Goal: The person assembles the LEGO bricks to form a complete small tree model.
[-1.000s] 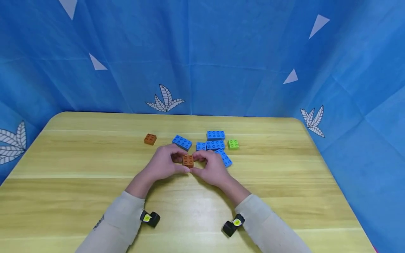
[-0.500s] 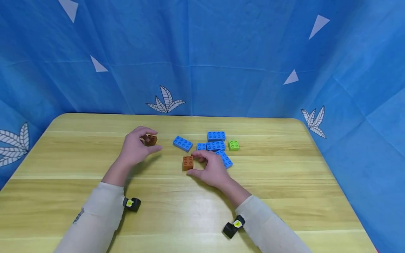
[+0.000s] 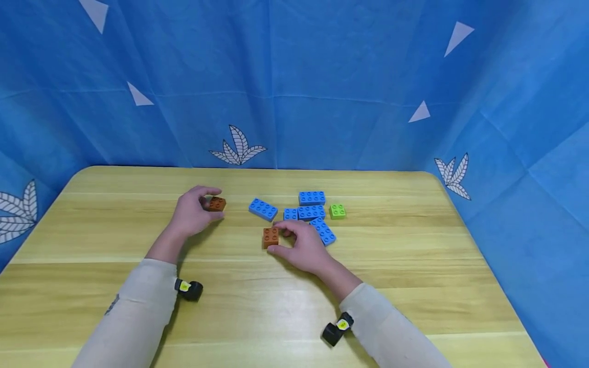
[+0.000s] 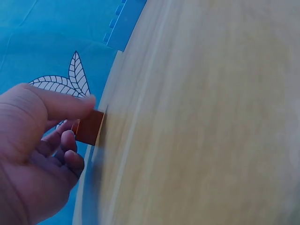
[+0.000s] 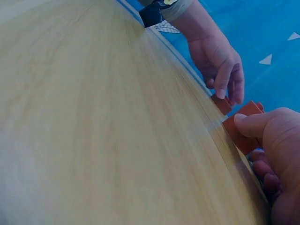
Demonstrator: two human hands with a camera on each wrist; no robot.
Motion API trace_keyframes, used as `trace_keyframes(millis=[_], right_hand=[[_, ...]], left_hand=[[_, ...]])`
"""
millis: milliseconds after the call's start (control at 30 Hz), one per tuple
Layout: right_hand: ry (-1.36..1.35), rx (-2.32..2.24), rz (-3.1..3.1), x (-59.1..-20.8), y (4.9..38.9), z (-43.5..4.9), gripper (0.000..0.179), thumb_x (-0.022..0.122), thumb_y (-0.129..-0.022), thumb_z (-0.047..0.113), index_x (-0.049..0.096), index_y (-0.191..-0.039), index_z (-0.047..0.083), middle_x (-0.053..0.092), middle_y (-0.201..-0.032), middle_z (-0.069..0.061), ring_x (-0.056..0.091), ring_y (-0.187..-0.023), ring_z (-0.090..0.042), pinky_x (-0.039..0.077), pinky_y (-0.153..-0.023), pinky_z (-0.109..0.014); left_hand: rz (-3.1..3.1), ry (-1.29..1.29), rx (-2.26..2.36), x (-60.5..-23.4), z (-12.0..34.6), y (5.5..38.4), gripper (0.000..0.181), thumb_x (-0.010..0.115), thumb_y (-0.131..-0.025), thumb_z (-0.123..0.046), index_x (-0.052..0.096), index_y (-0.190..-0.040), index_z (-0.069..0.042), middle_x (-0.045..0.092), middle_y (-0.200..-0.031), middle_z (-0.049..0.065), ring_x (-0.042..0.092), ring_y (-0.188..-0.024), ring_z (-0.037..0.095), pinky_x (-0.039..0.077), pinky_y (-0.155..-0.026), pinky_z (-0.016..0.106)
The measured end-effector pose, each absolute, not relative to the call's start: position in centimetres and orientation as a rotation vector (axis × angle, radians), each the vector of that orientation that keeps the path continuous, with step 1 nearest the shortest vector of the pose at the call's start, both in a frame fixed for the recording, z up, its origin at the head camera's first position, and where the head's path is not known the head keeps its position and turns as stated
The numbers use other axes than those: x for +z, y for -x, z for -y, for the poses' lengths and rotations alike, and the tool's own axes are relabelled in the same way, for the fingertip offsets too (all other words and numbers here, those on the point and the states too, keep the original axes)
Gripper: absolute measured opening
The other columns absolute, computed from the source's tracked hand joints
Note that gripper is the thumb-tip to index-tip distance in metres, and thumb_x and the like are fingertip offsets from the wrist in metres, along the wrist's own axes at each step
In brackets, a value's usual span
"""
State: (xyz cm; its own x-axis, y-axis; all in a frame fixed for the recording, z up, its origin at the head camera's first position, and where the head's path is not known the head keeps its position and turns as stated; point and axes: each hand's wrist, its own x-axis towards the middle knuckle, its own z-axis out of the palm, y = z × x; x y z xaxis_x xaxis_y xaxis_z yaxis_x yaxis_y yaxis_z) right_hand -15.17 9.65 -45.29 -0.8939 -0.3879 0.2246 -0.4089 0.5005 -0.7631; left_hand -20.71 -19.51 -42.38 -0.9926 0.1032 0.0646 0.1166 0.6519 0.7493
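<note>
Two brown toy building bricks with studs lie on the wooden table. My left hand [image 3: 189,212] is around the left brick [image 3: 217,204], thumb on the near side and index finger on the far side, with small gaps showing in the head view. In the left wrist view the thumb tip overlaps the edge of that brick [image 4: 90,127]. Near the middle, my right hand [image 3: 303,245] pinches the other brown brick [image 3: 271,237] between thumb and fingers. The right wrist view shows the thumb pressed on the side of this brick [image 5: 243,129].
A blue brick [image 3: 263,209] lies between and beyond the hands. Several more blue bricks [image 3: 312,212] cluster beyond the right hand, one partly behind its fingers. A small green brick [image 3: 337,211] sits to their right. A blue curtain [image 3: 294,92] hangs behind the table.
My left hand has let go of the middle brown brick and moved left to the other one, its fingers drawing nearer around it. The right hand stays at the middle brick.
</note>
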Motion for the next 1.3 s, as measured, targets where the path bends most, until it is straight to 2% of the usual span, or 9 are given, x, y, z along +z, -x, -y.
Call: trace_keyframes(millis=[100, 200, 333, 433, 600, 867, 967, 1167, 1300], right_hand=[[-0.682, 1.37, 2.717, -45.3, 15.2, -9.7, 0.043, 0.085, -0.081, 0.026, 0.07, -0.119, 0.011, 0.066, -0.101, 0.004, 0.057, -0.091, -0.014, 0.048, -0.08, -0.033], [-0.656, 1.361, 2.716, -45.4, 15.3, -9.7, 0.042, 0.085, -0.081, 0.026, 0.07, -0.118, 0.011, 0.065, -0.099, 0.005, 0.057, -0.089, -0.013, 0.048, -0.078, -0.033], [-0.641, 1.376, 2.692, -45.5, 15.4, -9.8, 0.045, 0.085, -0.081, 0.024, 0.069, -0.12, 0.008, 0.066, -0.105, 0.002, 0.058, -0.09, -0.013, 0.049, -0.079, -0.032], [-0.628, 1.384, 2.689, -45.5, 15.5, -9.8, 0.045, 0.085, -0.081, 0.023, 0.069, -0.12, 0.007, 0.066, -0.117, -0.002, 0.059, -0.092, -0.014, 0.05, -0.08, -0.031], [-0.62, 1.403, 2.688, -45.5, 15.5, -9.9, 0.04, 0.085, -0.081, 0.022, 0.071, -0.116, 0.007, 0.059, -0.136, -0.008, 0.06, -0.094, -0.014, 0.051, -0.08, -0.03], [-0.608, 1.44, 2.661, -45.6, 15.5, -9.9, 0.039, 0.086, -0.081, 0.019, 0.07, -0.114, 0.005, 0.05, -0.144, -0.011, 0.06, -0.095, -0.014, 0.052, -0.081, -0.03], [-0.619, 1.444, 2.647, -45.7, 15.6, -9.9, 0.038, 0.086, -0.08, 0.018, 0.071, -0.113, 0.005, 0.055, -0.137, -0.01, 0.06, -0.094, -0.014, 0.052, -0.08, -0.03], [-0.635, 1.423, 2.635, -46.0, 15.8, -9.9, 0.033, 0.086, -0.08, 0.021, 0.071, -0.108, 0.01, 0.063, -0.1, -0.001, 0.057, -0.086, -0.014, 0.051, -0.076, -0.031], [-0.639, 1.42, 2.63, -46.0, 15.7, -9.9, 0.031, 0.086, -0.08, 0.022, 0.072, -0.107, 0.012, 0.063, -0.094, 0.001, 0.057, -0.085, -0.014, 0.05, -0.075, -0.032]], left_hand=[[2.877, 0.184, -1.265, -42.5, 19.5, 20.7, 0.05, 0.076, -0.085, 0.001, 0.06, -0.132, 0.001, 0.056, -0.095, 0.015, 0.049, -0.082, 0.029, 0.042, -0.071, 0.041], [2.896, 0.19, -1.254, -42.7, 19.6, 20.7, 0.047, 0.075, -0.086, 0.003, 0.061, -0.13, 0.002, 0.056, -0.086, 0.013, 0.05, -0.077, 0.026, 0.042, -0.067, 0.038], [2.896, 0.204, -1.246, -42.9, 19.5, 20.6, 0.045, 0.075, -0.086, 0.001, 0.062, -0.129, 0.003, 0.058, -0.088, 0.013, 0.052, -0.077, 0.025, 0.044, -0.067, 0.037], [2.888, 0.218, -1.255, -42.9, 19.3, 20.4, 0.045, 0.074, -0.087, 0.001, 0.061, -0.13, 0.004, 0.058, -0.089, 0.014, 0.052, -0.077, 0.026, 0.043, -0.067, 0.038], [2.857, 0.214, -1.317, -42.7, 18.5, 19.9, 0.044, 0.07, -0.088, 0.0, 0.061, -0.13, 0.003, 0.058, -0.09, 0.014, 0.052, -0.077, 0.026, 0.043, -0.067, 0.037], [2.71, 0.286, -1.489, -41.5, 16.4, 18.6, 0.042, 0.069, -0.084, 0.002, 0.065, -0.126, -0.002, 0.057, -0.095, 0.014, 0.05, -0.081, 0.027, 0.044, -0.067, 0.037], [2.653, 0.386, -1.532, -41.2, 15.4, 18.2, 0.041, 0.072, -0.082, 0.002, 0.066, -0.122, -0.001, 0.059, -0.098, 0.012, 0.05, -0.082, 0.027, 0.044, -0.069, 0.036], [2.597, 0.6, -1.574, -41.0, 13.4, 17.4, 0.036, 0.078, -0.085, -0.004, 0.068, -0.12, -0.005, 0.059, -0.097, 0.008, 0.051, -0.08, 0.026, 0.043, -0.067, 0.034], [2.578, 0.676, -1.62, -41.0, 12.4, 17.1, 0.034, 0.078, -0.086, -0.004, 0.069, -0.119, -0.005, 0.06, -0.097, 0.005, 0.051, -0.081, 0.027, 0.042, -0.067, 0.036]])
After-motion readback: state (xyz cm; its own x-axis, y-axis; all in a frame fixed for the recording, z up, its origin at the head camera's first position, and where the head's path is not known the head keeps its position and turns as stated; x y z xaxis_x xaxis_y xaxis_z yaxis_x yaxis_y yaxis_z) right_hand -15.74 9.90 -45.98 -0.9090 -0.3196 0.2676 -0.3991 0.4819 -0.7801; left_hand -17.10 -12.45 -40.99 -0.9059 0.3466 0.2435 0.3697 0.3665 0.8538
